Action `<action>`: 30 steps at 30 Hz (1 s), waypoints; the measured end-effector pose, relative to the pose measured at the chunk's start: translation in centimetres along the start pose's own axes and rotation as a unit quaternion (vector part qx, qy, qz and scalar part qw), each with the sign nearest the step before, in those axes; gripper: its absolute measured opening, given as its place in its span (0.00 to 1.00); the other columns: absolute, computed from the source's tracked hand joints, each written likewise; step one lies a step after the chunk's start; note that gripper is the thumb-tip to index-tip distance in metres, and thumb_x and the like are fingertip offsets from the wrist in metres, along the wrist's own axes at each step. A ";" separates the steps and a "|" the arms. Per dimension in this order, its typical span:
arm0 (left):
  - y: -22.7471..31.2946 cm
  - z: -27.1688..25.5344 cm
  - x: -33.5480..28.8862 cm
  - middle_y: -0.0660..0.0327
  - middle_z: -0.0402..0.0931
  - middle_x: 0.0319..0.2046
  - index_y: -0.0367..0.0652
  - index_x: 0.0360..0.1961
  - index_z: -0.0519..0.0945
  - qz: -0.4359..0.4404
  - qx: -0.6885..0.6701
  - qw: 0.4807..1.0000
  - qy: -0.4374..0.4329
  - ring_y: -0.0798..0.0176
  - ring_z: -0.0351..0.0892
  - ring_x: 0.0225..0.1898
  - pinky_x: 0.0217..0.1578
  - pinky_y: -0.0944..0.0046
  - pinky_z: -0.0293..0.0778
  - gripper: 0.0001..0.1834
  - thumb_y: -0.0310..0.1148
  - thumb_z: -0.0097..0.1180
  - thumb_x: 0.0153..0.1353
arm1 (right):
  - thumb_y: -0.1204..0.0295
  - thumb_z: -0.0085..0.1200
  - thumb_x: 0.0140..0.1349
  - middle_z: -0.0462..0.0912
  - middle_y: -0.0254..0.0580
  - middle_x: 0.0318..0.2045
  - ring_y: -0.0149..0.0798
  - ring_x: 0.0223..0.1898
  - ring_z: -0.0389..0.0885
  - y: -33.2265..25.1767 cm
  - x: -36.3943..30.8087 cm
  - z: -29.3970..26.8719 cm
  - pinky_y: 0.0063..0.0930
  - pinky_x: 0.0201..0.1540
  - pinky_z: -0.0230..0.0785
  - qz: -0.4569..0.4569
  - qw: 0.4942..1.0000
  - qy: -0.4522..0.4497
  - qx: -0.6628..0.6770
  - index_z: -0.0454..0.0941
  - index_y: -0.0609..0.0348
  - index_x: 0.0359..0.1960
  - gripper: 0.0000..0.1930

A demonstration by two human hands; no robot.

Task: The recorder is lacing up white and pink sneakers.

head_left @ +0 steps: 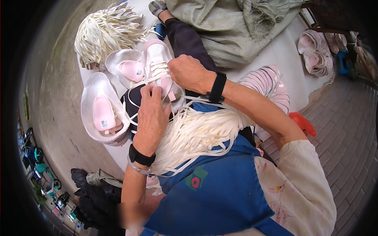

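Apron point(214, 200) — pink shoe point(157, 52) (white-laced) beyond left grip point(152, 114), beside right grip point(190, 73)

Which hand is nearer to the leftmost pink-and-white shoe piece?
Left. The left hand is to the right of the leftmost piece; the right hand is farther right and higher, by the laced shoe.

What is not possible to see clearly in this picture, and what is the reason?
In the head view:
- Right hand: its fingertips are behind its own back and knuckles, so I cannot tell whether they pinch a lace.
- Pink shoe: part of its near end is covered by the left hand.
- Lap: mostly hidden under the loose laces.
- Scooters: too small, near the fisheye rim.
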State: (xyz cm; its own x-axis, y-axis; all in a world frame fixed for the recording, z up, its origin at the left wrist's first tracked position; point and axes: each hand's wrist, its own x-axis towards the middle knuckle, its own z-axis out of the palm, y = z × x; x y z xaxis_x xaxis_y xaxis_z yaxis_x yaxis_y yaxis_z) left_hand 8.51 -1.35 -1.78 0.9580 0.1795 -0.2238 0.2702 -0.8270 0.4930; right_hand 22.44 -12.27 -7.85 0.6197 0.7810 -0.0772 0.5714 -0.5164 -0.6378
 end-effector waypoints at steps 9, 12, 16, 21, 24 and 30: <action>-0.5 0.2 -0.7 0.45 0.63 0.50 0.36 0.46 0.67 -0.007 -0.030 1.000 -0.006 0.40 0.74 0.43 0.41 0.51 0.74 0.22 0.23 0.62 0.51 | 0.74 0.51 0.51 0.79 0.60 0.21 0.60 0.28 0.80 -0.2 0.2 0.1 0.48 0.34 0.75 -0.003 1.000 0.011 -0.013 0.79 0.65 0.23 0.07; -0.5 0.1 -0.7 0.45 0.62 0.50 0.35 0.46 0.68 -0.008 -0.028 1.000 -0.009 0.40 0.74 0.43 0.41 0.51 0.74 0.22 0.24 0.62 0.51 | 0.73 0.51 0.51 0.79 0.59 0.21 0.60 0.27 0.80 0.3 0.2 0.0 0.48 0.33 0.74 -0.017 1.000 0.004 -0.006 0.79 0.65 0.23 0.07; -0.5 0.1 -1.0 0.44 0.62 0.51 0.36 0.46 0.68 0.000 -0.026 1.000 -0.005 0.41 0.75 0.42 0.41 0.52 0.74 0.22 0.25 0.63 0.51 | 0.73 0.51 0.52 0.78 0.59 0.21 0.59 0.27 0.80 0.2 0.3 0.0 0.47 0.32 0.74 -0.035 0.999 0.008 -0.008 0.78 0.65 0.22 0.08; 0.7 -1.3 -0.9 0.43 0.60 0.57 0.38 0.53 0.68 -0.021 -0.045 0.999 -0.007 0.40 0.71 0.51 0.49 0.52 0.72 0.28 0.26 0.64 0.51 | 0.72 0.54 0.49 0.80 0.63 0.23 0.60 0.28 0.82 -0.1 0.6 -0.2 0.47 0.34 0.76 -0.033 0.999 -0.007 -0.003 0.81 0.66 0.25 0.08; 0.3 -1.1 -0.9 0.42 0.56 0.62 0.41 0.58 0.67 0.043 0.002 0.999 0.007 0.39 0.67 0.57 0.54 0.52 0.70 0.33 0.26 0.65 0.50 | 0.71 0.55 0.47 0.81 0.57 0.24 0.57 0.27 0.82 -0.2 0.7 -0.2 0.44 0.31 0.76 -0.041 0.999 -0.008 -0.022 0.81 0.63 0.22 0.07; 0.1 -1.2 -1.0 0.42 0.56 0.64 0.43 0.58 0.69 0.049 -0.006 0.998 -0.033 0.40 0.68 0.57 0.55 0.54 0.68 0.31 0.26 0.63 0.51 | 0.70 0.53 0.51 0.81 0.46 0.26 0.54 0.27 0.81 0.1 1.0 -1.4 0.42 0.30 0.74 -0.143 0.983 0.039 -0.110 0.79 0.59 0.25 0.06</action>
State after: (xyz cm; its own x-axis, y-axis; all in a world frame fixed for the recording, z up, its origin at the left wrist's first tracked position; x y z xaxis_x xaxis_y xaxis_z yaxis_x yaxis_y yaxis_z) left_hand 7.69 -0.99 -0.54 0.9714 0.0628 -0.2292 0.1776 -0.8325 0.5247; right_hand 23.90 -12.05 -6.94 0.4522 0.8800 0.1454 0.8247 -0.3505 -0.4438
